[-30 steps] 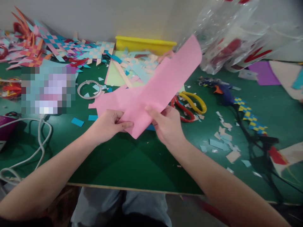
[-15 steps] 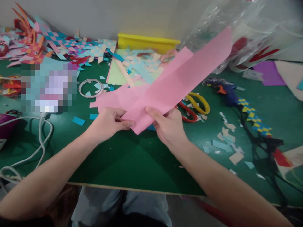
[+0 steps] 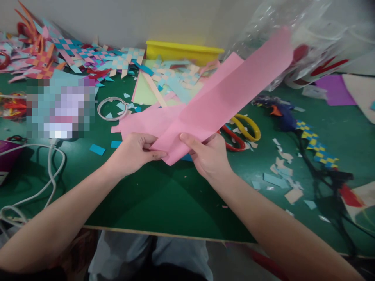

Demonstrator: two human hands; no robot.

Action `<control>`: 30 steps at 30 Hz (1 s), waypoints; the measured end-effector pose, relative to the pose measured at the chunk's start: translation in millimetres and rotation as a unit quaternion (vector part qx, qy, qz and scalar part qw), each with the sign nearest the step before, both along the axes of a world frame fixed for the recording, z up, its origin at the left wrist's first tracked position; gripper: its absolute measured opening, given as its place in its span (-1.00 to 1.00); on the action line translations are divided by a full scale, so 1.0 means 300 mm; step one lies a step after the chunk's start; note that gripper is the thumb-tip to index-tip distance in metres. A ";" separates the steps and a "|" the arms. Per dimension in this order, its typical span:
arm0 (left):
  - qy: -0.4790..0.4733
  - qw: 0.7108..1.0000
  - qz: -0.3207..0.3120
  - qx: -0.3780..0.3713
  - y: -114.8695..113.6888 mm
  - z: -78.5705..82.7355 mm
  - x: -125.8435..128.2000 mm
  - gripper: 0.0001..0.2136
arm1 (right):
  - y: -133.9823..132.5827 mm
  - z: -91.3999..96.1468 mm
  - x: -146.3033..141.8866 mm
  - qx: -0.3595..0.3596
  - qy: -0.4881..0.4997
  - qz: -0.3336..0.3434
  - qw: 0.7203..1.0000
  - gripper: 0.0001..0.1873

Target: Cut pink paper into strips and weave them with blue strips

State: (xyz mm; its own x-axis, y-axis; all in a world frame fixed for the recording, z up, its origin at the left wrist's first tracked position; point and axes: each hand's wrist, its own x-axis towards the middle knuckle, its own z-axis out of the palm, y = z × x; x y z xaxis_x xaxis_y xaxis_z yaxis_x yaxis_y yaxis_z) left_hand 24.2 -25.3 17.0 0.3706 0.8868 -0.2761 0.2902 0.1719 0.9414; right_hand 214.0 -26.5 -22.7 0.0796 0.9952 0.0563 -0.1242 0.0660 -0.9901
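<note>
A long pink paper sheet (image 3: 222,97) is held above the green table (image 3: 164,195), slanting up to the right, folded lengthwise. My left hand (image 3: 133,152) pinches its near corner from the left, thumb on top. My right hand (image 3: 206,156) grips the same near end from the right, thumb pressed on the top face. More pink paper (image 3: 146,123) lies flat on the table just behind my left hand.
Yellow-handled scissors (image 3: 247,127) and red-handled scissors (image 3: 231,138) lie right of the hands. A glue gun (image 3: 281,113) with a black cord, paper scraps (image 3: 281,175), woven paper strips (image 3: 88,58), a tape ring (image 3: 113,108), a yellow tray (image 3: 183,52), plastic bags (image 3: 310,43) and a white cable (image 3: 43,175) surround the work area.
The far end of the pink sheet has swung upward and to the right, and the sheet looks longer. Both hands have stayed at its near end.
</note>
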 end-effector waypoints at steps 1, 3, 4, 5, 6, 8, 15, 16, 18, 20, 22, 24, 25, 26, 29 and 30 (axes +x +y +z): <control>0.000 1.000 0.002 -0.002 0.000 0.001 0.000 -0.87 | 0.000 0.000 0.000 -0.001 0.001 0.000 1.000 -0.72; -0.002 1.000 0.004 -0.006 -0.001 0.002 0.001 -0.87 | 0.000 0.001 0.001 -0.002 0.009 -0.002 1.000 -0.72; -0.004 1.000 0.005 -0.008 -0.002 0.003 0.002 -0.87 | 0.001 0.002 0.001 -0.002 0.013 -0.004 1.000 -0.72; -0.010 1.000 0.006 -0.010 -0.002 0.004 0.003 -0.88 | 0.001 0.002 0.001 -0.001 0.014 -0.005 1.000 -0.72; -0.016 1.000 0.008 -0.012 -0.002 0.004 0.003 -0.88 | 0.001 0.001 0.000 0.000 0.013 -0.005 1.000 -0.72; -0.026 0.999 0.012 -0.014 -0.002 0.004 0.004 -0.88 | 0.000 -0.001 0.000 0.001 0.010 -0.005 1.000 -0.72; -0.026 0.999 0.014 -0.018 0.000 0.002 0.006 -0.89 | 0.001 -0.013 0.000 0.008 0.003 -0.004 1.000 -0.74; -0.026 0.999 0.014 -0.016 -0.001 0.002 0.007 -0.91 | 0.001 -0.013 0.000 0.009 0.006 -0.006 1.000 -0.74; -0.023 1.000 0.012 -0.015 -0.001 0.003 0.007 -0.92 | 0.001 -0.011 -0.001 0.008 0.013 -0.011 1.000 -0.74; -0.015 1.000 0.010 -0.014 -0.001 0.002 0.007 -0.92 | 0.000 -0.010 -0.002 0.009 0.020 -0.017 1.000 -0.74; -0.011 1.000 0.008 -0.015 -0.001 0.002 0.007 -0.91 | -0.001 -0.009 -0.003 0.012 0.026 -0.017 0.999 -0.74; -0.015 1.000 0.008 -0.016 -0.001 0.002 0.006 -0.90 | -0.002 -0.010 -0.003 0.014 0.034 -0.016 0.999 -0.76; -0.017 1.000 0.008 -0.017 -0.001 0.002 0.005 -0.90 | -0.003 -0.011 -0.003 0.014 0.039 -0.016 0.999 -0.76; -0.019 1.000 0.009 -0.018 -0.001 0.001 0.005 -0.91 | -0.003 -0.011 -0.004 0.014 0.042 -0.018 0.999 -0.77; -0.012 1.000 0.009 -0.019 -0.001 0.000 0.003 -0.90 | -0.003 -0.011 -0.003 0.020 0.038 -0.026 0.999 -0.78; -0.006 1.000 0.008 -0.018 -0.001 -0.001 0.002 -0.89 | -0.003 -0.011 -0.003 0.022 0.029 -0.029 0.999 -0.78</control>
